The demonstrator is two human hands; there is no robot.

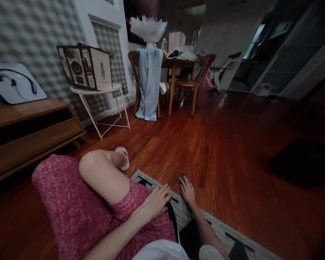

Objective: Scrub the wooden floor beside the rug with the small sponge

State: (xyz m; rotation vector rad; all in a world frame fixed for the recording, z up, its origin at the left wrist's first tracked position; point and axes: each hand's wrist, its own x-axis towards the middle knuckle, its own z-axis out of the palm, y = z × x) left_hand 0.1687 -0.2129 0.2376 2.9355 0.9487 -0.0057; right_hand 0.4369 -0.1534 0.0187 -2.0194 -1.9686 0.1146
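Cloth (181, 177), dark teal, is lying on the wood floor (206, 155) just beyond the edge of the patterned grey rug (184, 213). Right hand (188, 191) is reaching past that edge and partly covering it; cannot tell whether fingers are gripping. Left hand (157, 200) is resting released, fingers extended, on the red shorts (67, 195).

Room for moving: widest floor stretch is running forward from the rug, between the wooden cabinet (43, 135) on the left and a black object (303, 162) on the right, toward a wooden chair (191, 83).

Labels: white box (16, 83) on the cabinet is showing headphones; printed carton (103, 68) beyond is showing a bottle, its lettering too small to read.
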